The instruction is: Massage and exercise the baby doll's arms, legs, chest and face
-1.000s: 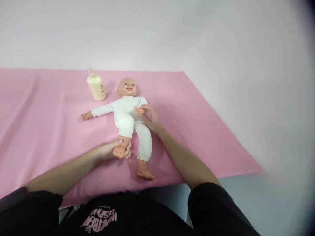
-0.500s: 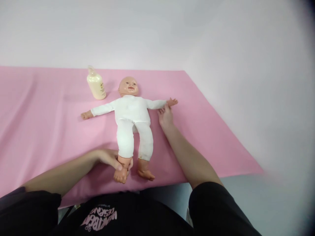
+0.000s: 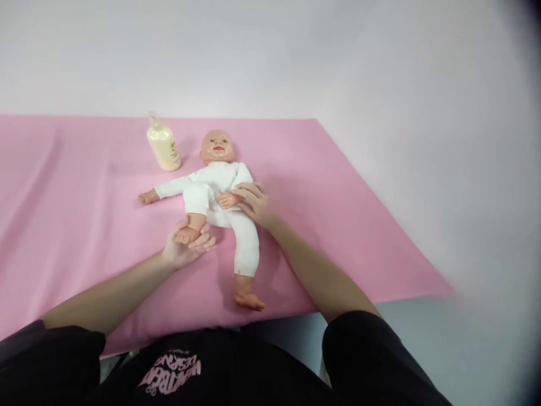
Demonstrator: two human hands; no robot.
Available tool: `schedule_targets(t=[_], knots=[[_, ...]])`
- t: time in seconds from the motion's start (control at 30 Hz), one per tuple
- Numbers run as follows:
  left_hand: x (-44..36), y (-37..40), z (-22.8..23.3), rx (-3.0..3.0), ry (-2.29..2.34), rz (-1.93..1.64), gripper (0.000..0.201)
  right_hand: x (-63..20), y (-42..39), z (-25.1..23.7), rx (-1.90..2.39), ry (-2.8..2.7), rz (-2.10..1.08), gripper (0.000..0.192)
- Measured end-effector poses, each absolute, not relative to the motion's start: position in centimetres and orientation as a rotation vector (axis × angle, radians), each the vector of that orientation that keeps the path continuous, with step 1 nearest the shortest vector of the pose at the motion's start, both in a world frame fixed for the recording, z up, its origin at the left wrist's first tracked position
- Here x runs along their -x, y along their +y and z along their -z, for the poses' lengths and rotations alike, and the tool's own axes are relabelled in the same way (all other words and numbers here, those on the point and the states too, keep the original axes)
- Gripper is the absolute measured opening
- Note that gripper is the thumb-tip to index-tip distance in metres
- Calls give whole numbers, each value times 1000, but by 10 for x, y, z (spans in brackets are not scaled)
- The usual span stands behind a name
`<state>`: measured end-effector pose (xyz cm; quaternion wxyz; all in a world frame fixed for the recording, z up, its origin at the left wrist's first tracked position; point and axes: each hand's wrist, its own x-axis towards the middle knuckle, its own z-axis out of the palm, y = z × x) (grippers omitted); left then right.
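A baby doll [image 3: 218,176] in a white cloth body lies on its back, head away from me. My left hand [image 3: 186,246] cups the doll's foot [image 3: 191,230] from below, thumb at its side, with that leg bent up toward the belly. On the other side, my right hand [image 3: 256,204] is closed around the doll's forearm near the wrist, and the doll's hand [image 3: 228,199] rests over its belly. The other leg [image 3: 246,254] lies stretched toward me. Part of my right fingers' grip is hidden behind the doll's arm.
A pump bottle [image 3: 164,148] of pale yellow liquid stands left of the doll's head. Pink cloth [image 3: 329,237] covers the table, its near edge close to my body. A white wall [image 3: 236,56] rises behind and to the right.
My left hand has raised the doll's foot, bending that leg up toward the belly. My right hand has brought the doll's arm inward from the side across its body.
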<state>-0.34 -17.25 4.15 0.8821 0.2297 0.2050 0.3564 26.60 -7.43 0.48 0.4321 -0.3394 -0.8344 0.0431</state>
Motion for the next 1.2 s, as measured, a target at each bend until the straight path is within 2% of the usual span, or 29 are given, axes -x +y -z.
schedule_targets(t=[0.27, 0.47, 0.63, 0.73, 0.83, 1.03, 1.1, 1.2], knots=[[-3, -169, -41, -507, 597, -713, 50, -264, -73, -10, 870, -2217, -21, 33], [-3, -172, -31, -752, 530, -681, 44, -263, -73, -6, 880, -2080, -136, 36], [2, -179, -24, -935, 335, -316, 55, -267, -65, 5, 940, -1713, -312, 50], [6, -182, -27, -1013, 220, -97, 56, -274, -56, 11, 959, -1446, -459, 60], [8, -182, -28, -1089, 140, 46, 55, -284, -46, 15, 998, -1181, -589, 62], [12, -186, -20, -1214, 243, 3, 51, -304, -29, 25, 1122, -704, -853, 40], [11, -188, -21, -1203, 242, -2, 51, -306, -28, 26, 1120, -703, -870, 41], [6, -189, -24, -1118, 223, -79, 53, -303, -32, 23, 1084, -822, -808, 52]])
